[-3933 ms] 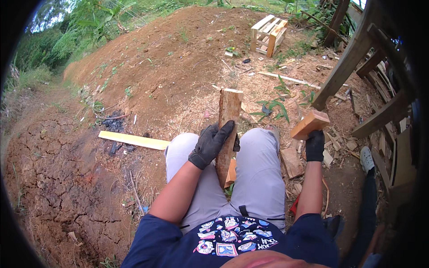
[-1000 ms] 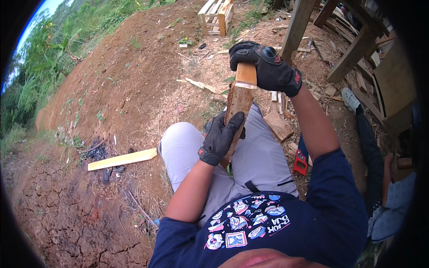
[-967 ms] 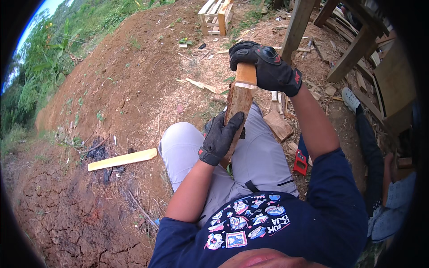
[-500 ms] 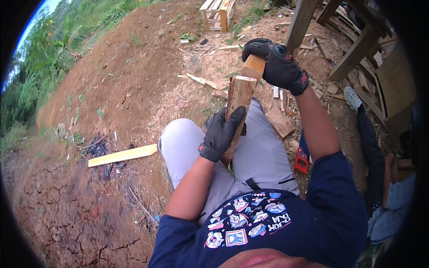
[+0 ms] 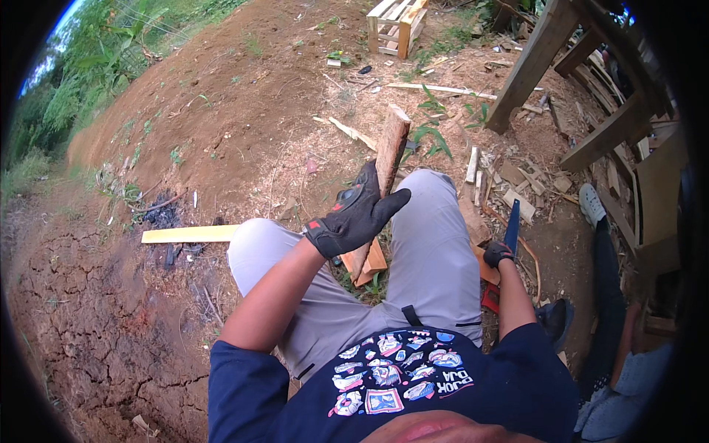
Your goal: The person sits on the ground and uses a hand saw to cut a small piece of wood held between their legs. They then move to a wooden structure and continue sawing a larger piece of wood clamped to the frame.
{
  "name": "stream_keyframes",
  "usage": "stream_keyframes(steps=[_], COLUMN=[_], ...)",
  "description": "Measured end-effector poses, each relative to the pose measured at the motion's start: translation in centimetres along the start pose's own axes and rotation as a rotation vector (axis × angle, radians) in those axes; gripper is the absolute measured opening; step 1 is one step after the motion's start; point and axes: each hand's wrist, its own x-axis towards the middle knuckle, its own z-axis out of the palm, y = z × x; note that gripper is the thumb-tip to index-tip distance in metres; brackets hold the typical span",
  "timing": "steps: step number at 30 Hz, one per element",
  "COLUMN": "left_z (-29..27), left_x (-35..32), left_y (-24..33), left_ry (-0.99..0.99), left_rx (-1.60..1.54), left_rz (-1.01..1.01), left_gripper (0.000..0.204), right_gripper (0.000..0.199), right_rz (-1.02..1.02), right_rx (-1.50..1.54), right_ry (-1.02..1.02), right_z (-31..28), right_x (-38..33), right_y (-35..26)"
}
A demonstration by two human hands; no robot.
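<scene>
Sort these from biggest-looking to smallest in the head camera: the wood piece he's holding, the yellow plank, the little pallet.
1. Wood piece in the left hand, though it is nearest the camera.
2. Yellow plank.
3. Little pallet, farthest away, so its real size is unsure.

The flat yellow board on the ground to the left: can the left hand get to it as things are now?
Probably not at once. The left hand is closed around the upright wood piece between the knees. The yellow board lies beyond the left knee; nothing covers it, but the hand must first let go.
</scene>
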Motion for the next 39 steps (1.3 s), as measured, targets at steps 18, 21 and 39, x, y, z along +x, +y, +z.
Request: stream_keyframes(steps=[18,21,39], left_z=[-6.9,-7.3,-7.7], left_x=[3.1,3.0,3.8], left_y=[-4.5,-4.5,-4.5], left_ry=[0.584,0.473,0.339], left_rx=[0.219,0.146,-0.063], left_rz=[-0.167,-0.249,-0.213], left_gripper=[0.060,0.068,0.045], right_gripper=[0.036,0.038,0.055], right_rz=[-1.258,-1.536,-1.224], right_rx=[0.715,0.329,0.763], right_ry=[0.749,1.133,0.341], right_z=[-34.4,-34.1,-33.0], right_x=[-15.0,-11.9,-14.2], right_y=[-39.1,-39.3,-39.4])
